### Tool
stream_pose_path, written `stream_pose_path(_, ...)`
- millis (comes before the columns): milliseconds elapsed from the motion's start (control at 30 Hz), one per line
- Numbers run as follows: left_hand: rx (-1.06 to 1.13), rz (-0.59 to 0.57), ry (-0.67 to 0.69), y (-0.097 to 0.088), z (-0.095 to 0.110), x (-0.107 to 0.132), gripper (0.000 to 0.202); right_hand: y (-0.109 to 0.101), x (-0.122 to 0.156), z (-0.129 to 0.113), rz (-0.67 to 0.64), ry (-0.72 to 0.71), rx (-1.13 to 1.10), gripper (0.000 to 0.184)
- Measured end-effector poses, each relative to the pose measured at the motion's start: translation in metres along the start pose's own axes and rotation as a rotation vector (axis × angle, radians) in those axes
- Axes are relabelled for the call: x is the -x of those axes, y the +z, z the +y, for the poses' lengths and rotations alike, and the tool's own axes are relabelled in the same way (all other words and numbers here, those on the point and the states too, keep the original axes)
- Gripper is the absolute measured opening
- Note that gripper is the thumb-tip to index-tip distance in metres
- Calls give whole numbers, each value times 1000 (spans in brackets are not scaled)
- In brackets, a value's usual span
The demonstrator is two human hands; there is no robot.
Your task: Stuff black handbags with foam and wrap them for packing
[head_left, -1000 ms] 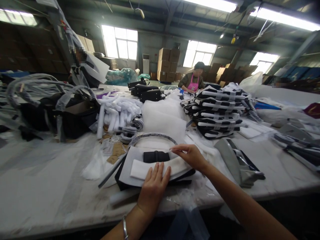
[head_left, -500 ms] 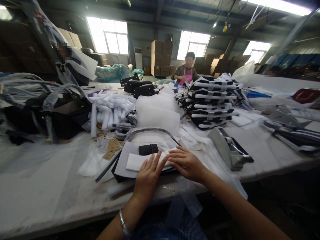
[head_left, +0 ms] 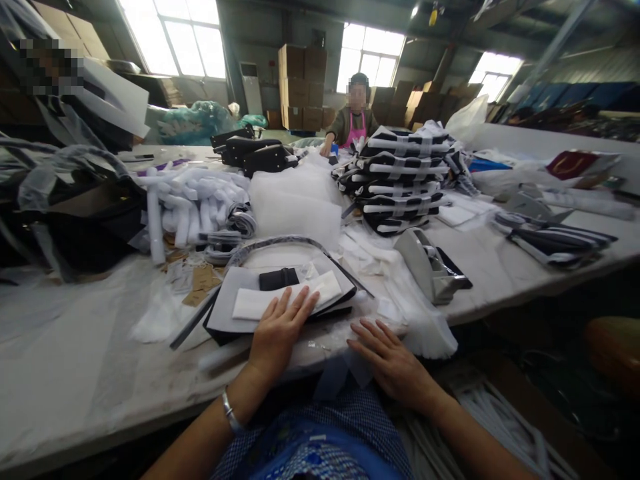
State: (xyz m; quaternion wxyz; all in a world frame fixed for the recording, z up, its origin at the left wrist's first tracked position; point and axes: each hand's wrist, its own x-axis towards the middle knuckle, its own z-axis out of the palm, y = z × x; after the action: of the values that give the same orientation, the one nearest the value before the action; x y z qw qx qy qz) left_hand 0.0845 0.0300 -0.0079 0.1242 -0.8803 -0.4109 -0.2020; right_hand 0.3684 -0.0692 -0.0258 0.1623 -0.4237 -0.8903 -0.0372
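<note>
A handbag [head_left: 220, 329] lies flat on the table in front of me, its wrapped handle [head_left: 280, 241] arching away from me. On it rest a grey-white sheet [head_left: 223, 301], a folded white foam strip [head_left: 250, 305] and a small black pouch [head_left: 278, 279]. My left hand [head_left: 281, 327] lies flat with fingers extended, pressing on the foam strip. My right hand [head_left: 390, 360] is off the bag, fingers spread, at the table's front edge near a clear plastic strip [head_left: 357, 363]. It appears to hold nothing.
White foam rolls [head_left: 187, 203] and stacked white foam sheets [head_left: 300, 207] lie beyond the bag. Wrapped black bags [head_left: 400, 183] are piled to their right. Dark bags [head_left: 95, 227] stand at left, a grey bag [head_left: 425, 267] at right. A co-worker [head_left: 353, 123] is across the table.
My right hand has left the foam strip and moved down and right to the table edge. My left hand stays on the strip. The view has tilted down and shifted right.
</note>
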Motion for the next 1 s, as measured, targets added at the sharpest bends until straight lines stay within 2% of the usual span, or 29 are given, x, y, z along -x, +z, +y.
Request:
stream_pose_path(100,13,-4,1,-1,-1,-1,67,7,-7,-1,205,-91,-68,48)
stream_pose_path(167,21,-7,2,-1,-2,-1,67,6,-14,-2,276,-130,-116,39)
stream_pose_path(333,29,-16,8,-3,-5,-1,69,-1,-21,-16,254,-181,-107,30)
stream_pose_path(533,19,1,29,5,-5,3,63,-5,-17,-32,207,-204,-83,32)
stream_pose_path(667,15,1,50,6,-3,4,58,-19,-22,-34,187,-181,-116,34)
stream_pose_path(767,14,0,76,4,-3,4,55,-39,-40,-30,174,-150,-195,42)
stream_pose_path(867,15,11,100,4,-3,4,53,-60,-71,-22,205,-118,-259,50)
stream_pose_path(1000,38,50,92,8,-2,4,47,-67,-120,-3,223,-50,-269,46)
